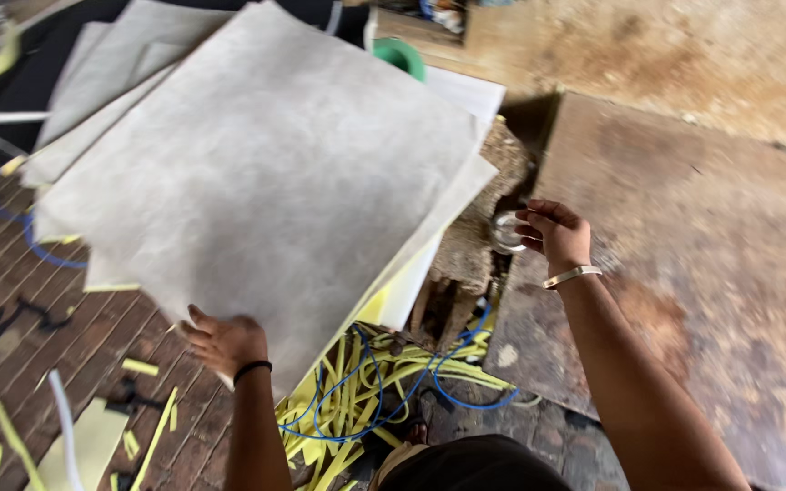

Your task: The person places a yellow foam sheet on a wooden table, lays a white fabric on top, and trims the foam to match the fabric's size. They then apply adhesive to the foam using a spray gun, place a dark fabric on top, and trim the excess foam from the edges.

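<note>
sheet stack held at its near corner by the left hand; tape roll held apart on the right.

the left hand (225, 341) is closed on the near corner of the grey sheet (266, 182), which runs up and away leftward over further sheets (93, 86) and the brick floor (47, 300). yellow strips (357, 382) and blue cord (366, 400) lie beneath. further right, the right hand (557, 234) is curled round a clear tape roll (506, 232) at the table (702, 273) edge, just beside the sheet's right edge.
</note>
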